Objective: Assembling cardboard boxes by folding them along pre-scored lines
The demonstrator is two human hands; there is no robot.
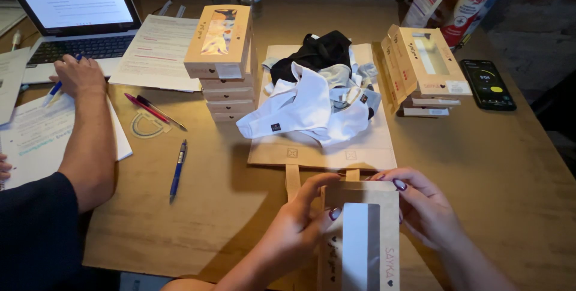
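Head view: you are gripping the windowed kraft box point(361, 237) at the table's near edge, left hand point(294, 231) and right hand point(427, 210) pinching its far flap, closing it; press evenly next.

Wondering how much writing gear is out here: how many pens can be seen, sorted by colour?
Blue pen: 2, one lying on the table, one in the co-worker's hand
Red pen: 1
Black pen: 1
Total: 4
The person's left hand and right hand hold no pen, only a cardboard box.
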